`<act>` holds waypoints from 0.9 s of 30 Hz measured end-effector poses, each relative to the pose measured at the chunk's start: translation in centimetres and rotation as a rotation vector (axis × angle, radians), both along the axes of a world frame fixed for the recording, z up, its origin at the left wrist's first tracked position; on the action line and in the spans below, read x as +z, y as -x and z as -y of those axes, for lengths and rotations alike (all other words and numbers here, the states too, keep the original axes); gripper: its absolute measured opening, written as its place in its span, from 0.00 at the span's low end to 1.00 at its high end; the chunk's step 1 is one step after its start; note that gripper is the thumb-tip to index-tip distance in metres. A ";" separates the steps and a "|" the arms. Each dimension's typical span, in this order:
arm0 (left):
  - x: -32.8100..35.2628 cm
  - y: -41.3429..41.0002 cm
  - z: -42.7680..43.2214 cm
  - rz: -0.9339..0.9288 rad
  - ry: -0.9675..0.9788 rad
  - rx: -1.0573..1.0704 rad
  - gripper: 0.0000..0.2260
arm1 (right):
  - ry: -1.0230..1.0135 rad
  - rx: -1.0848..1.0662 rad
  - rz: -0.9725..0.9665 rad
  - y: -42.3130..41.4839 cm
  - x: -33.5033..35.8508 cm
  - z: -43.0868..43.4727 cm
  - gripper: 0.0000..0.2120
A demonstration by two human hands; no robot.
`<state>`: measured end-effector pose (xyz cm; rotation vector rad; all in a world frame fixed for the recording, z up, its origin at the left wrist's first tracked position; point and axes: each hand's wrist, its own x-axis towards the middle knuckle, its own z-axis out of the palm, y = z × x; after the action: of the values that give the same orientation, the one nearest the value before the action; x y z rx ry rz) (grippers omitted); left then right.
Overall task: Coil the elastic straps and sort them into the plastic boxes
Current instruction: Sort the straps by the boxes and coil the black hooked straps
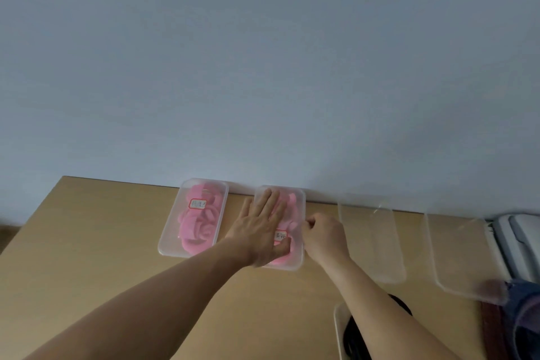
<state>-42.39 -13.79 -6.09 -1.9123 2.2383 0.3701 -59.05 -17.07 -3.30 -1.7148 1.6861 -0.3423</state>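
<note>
Two lidded clear plastic boxes hold coiled pink elastic straps at the back of the wooden table. The left box (175, 245) stands alone with a red-bordered label on its lid. My left hand (260, 228) lies flat with straight fingers on the lid of the second box (298, 242), pressing it down. My right hand (324, 235) is curled at that box's right edge, its fingers pinching the lid rim. Pink straps (292, 204) show through the lid beyond my fingers.
Two clear lids or boxes with nothing in them (377, 242) (461, 257) lie to the right along the wall. Another clear box with black straps (350, 336) sits near the bottom edge under my right forearm. A white device (517, 242) stands at the far right.
</note>
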 end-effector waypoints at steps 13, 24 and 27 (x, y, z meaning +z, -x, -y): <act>7.0 5.8 -4.7 -0.460 0.063 0.031 0.17 | 0.168 0.000 -0.063 7.8 5.1 -6.0 0.14; 5.9 10.1 -11.5 -0.647 -0.155 -0.014 0.17 | 0.084 -0.179 -0.150 15.8 5.1 -15.9 0.14; 6.2 10.7 -11.9 -0.615 -0.177 -0.033 0.16 | 0.078 -0.094 -0.128 15.8 4.6 -17.4 0.14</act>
<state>-53.07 -1.87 0.13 -1.8371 2.4594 1.2504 -74.83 0.31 1.33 -1.7493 1.8728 -0.3526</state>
